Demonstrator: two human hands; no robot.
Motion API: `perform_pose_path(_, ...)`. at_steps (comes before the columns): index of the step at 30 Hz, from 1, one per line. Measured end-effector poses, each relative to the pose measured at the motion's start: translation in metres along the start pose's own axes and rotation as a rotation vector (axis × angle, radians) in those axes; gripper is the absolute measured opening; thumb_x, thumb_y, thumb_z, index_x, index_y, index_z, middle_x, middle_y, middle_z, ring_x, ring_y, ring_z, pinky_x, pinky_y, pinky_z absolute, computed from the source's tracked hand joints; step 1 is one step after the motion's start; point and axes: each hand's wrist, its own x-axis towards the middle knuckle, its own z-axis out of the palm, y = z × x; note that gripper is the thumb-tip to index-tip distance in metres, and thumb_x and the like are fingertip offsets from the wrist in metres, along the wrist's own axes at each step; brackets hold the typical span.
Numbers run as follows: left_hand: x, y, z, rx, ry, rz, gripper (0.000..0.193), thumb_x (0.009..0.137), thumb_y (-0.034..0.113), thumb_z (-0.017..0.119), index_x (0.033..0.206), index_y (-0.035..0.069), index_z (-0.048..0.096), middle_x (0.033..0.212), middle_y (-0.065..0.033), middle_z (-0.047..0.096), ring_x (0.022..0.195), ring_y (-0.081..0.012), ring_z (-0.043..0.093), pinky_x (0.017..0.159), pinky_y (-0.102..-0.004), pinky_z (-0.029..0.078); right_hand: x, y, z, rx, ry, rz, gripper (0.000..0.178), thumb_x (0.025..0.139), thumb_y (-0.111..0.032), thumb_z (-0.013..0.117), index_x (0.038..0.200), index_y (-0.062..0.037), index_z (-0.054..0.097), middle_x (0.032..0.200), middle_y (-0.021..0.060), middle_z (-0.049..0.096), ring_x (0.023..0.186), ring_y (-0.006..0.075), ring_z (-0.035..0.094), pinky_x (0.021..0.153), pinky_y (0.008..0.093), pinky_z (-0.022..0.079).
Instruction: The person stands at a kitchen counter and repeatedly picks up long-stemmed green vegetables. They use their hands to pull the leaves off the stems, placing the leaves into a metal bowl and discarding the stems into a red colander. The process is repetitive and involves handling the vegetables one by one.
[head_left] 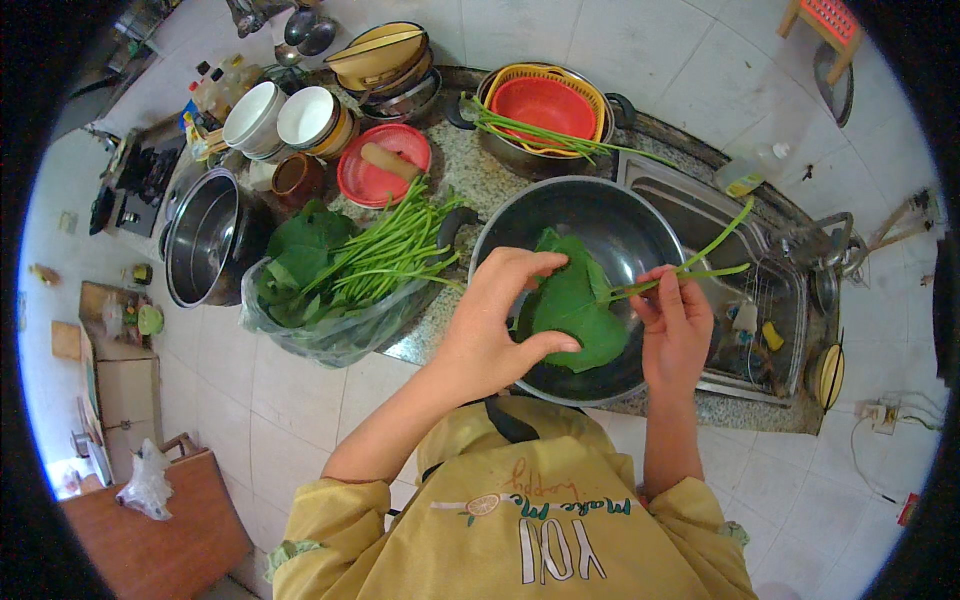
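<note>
In my right hand (678,320), thumb and fingers pinch the thin green stalks of a leafy vegetable; the stalk ends stick out to the upper right. Its broad green leaf (580,315) hangs over a dark wok (640,215) with a side handle. My left hand (505,315) curves around the leaf's left side, thumb and forefinger spread well apart and touching its edges; its other fingers are mostly hidden. Left of the wok, a clear plastic bag (345,340) holds more long green stalks (400,235) and leaves.
A sink (740,370) lies right of the wok. Behind it sits a pot with red and yellow baskets (545,108), loose stalks across it. Farther left are a red plate (410,145), white bowls (305,115) and a deep steel pot (205,245). A wooden table (160,530) stands lower left.
</note>
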Motion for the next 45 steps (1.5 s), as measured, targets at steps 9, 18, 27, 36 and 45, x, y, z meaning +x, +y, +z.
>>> perform_pose_path(9,0.013,-0.007,0.015,0.252,0.078,0.079,0.03,0.051,0.017,0.077,0.066,0.006,0.053,0.081,-0.0071,0.047,0.079,-0.0242,0.047,0.068,-0.0316,0.038,-0.006,0.002,0.011,-0.016,-0.043,0.009,0.015,0.086,-0.012,0.05,0.089,0.0009,0.055,0.082,0.0083,0.058,0.072,0.0147,0.058,0.065,0.0272,0.053)
perform_pose_path(18,0.011,-0.003,0.019,0.355,0.063,0.159,0.023,0.058,0.015,0.073,0.066,0.004,0.054,0.061,-0.0083,0.046,0.061,-0.0255,0.047,0.054,-0.0339,0.038,-0.003,-0.002,0.009,-0.538,-0.044,-0.321,0.011,0.085,-0.006,0.049,0.083,0.0033,0.056,0.08,0.0086,0.058,0.067,0.0143,0.059,0.061,0.0239,0.05)
perform_pose_path(27,0.009,-0.01,0.02,-0.058,-0.105,-0.137,0.011,0.077,0.012,0.059,0.076,0.001,0.058,0.068,-0.0076,0.052,0.063,-0.0179,0.05,0.057,-0.0278,0.039,-0.002,0.001,0.009,-0.464,-0.117,-0.33,0.013,0.088,-0.007,0.045,0.085,0.003,0.052,0.08,0.0092,0.057,0.069,0.0169,0.061,0.061,0.0254,0.051)
perform_pose_path(36,0.005,-0.01,0.022,-0.106,-0.18,-0.317,0.024,0.073,0.021,0.067,0.069,0.0,0.054,0.065,-0.0025,0.049,0.063,-0.0091,0.046,0.058,-0.0242,0.038,-0.002,-0.002,0.01,-0.263,-0.123,-0.223,0.016,0.09,-0.011,0.041,0.088,0.0027,0.048,0.084,0.0108,0.054,0.072,0.0215,0.062,0.062,0.0284,0.054)
perform_pose_path(45,0.002,-0.008,0.023,-0.627,-0.22,-0.534,0.029,0.065,0.004,0.07,0.081,0.005,0.047,0.073,0.0036,0.047,0.071,-0.0057,0.045,0.066,-0.02,0.037,-0.003,-0.003,0.009,-0.225,-0.055,-0.222,0.017,0.09,-0.012,0.042,0.089,0.0027,0.049,0.083,0.0101,0.053,0.073,0.0218,0.061,0.061,0.0288,0.054)
